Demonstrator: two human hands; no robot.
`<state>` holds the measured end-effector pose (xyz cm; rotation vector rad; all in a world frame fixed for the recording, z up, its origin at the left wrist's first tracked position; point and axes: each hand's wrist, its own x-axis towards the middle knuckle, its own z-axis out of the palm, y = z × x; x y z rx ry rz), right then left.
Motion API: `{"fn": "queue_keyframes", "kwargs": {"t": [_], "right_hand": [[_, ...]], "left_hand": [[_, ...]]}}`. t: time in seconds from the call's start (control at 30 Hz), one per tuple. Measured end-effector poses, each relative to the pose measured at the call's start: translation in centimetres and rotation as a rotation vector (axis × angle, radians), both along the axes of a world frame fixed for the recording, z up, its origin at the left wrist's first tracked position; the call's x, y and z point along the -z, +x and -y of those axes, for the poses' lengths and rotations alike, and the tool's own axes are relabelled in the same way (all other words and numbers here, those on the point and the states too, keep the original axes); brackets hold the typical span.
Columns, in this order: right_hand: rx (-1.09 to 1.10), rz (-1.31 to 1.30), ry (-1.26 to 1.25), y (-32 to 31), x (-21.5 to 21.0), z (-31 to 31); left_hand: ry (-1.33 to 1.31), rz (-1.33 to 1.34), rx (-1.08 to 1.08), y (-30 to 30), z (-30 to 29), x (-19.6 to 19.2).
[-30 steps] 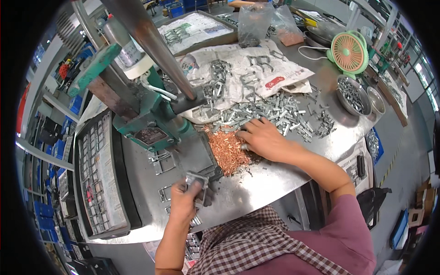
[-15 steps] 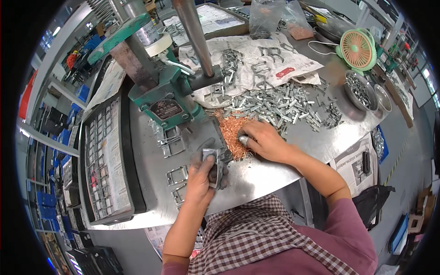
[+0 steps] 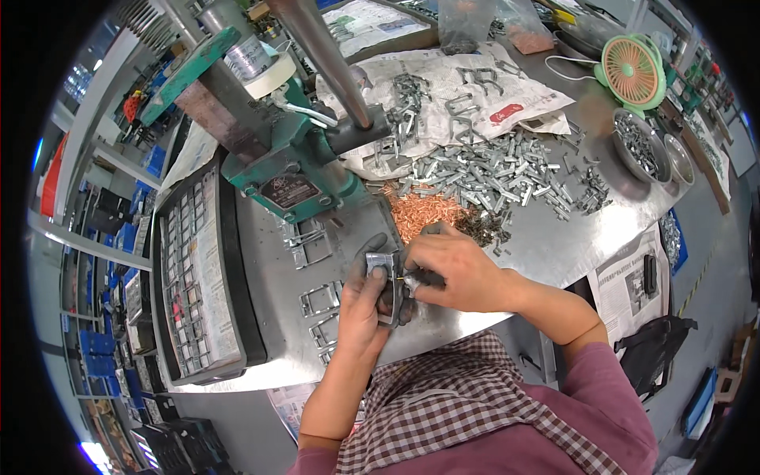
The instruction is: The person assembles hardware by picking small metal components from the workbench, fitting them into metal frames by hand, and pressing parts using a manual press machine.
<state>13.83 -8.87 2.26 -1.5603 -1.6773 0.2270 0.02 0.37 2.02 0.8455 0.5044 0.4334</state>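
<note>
My left hand (image 3: 360, 313), its fingertips darkened, is closed around a silver metal bracket (image 3: 381, 261) above the near part of the steel bench. Against the bracket's right side, my right hand (image 3: 459, 273) pinches a tiny copper-coloured pin (image 3: 400, 278); most of the pin is hidden by the fingers. Just beyond the hands lies a heap of small copper-coloured pins (image 3: 423, 212), with small dark metal pieces (image 3: 487, 228) at its right. Left of my left hand, flat metal frames (image 3: 321, 301) rest on the bench.
A green hand press (image 3: 289, 166) with a thick steel lever (image 3: 328, 63) stands ahead on the left. Beside it is a black tray (image 3: 249, 317) of frames. Silver metal pieces (image 3: 507, 170) are heaped beyond the pins. A green fan (image 3: 632, 71) and steel bowls (image 3: 661, 170) sit at right.
My right hand has come away from the copper-coloured heap, moving left and nearer to meet the bracket. My left hand still holds the bracket. The view has shifted slightly.
</note>
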Motion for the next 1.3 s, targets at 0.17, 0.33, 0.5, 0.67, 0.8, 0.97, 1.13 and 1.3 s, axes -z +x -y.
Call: {"fn": "queue_keyframes", "kwargs": {"t": [0.17, 0.33, 0.5, 0.67, 0.8, 0.97, 1.13, 1.3], "right_hand": [[-0.002, 0.08, 0.079, -0.6, 0.2, -0.9], [0.043, 0.242, 0.116, 0.4, 1.3, -1.0], [0.269, 0.611, -0.027, 3.9, 5.5, -2.0], [0.191, 0.392, -0.116, 4.0, 4.2, -1.7], [0.204, 0.05, -0.125, 5.2, 3.9, -2.0], [0.186, -0.086, -0.169, 5.5, 3.0, -2.4], [0.098, -0.162, -0.101, 5.4, 3.1, -2.8], [0.078, -0.145, -0.107, 4.5, 2.5, -2.6]], "left_hand": [[0.507, -0.221, -0.104, -0.4, -0.2, 0.7], [1.308, -0.348, -0.007, -0.8, -2.8, 0.2], [1.997, -0.63, 0.202, 0.3, -4.6, -1.5], [2.136, -0.659, 0.3, 0.1, -5.3, -1.1], [2.161, -0.598, 0.321, 0.4, -6.5, -0.4], [1.953, -0.518, 0.049, -0.5, -7.2, 0.3], [1.825, -0.564, 0.016, -0.1, -7.3, 0.0], [1.749, -0.61, 0.065, -0.3, -6.8, -0.3]]}}
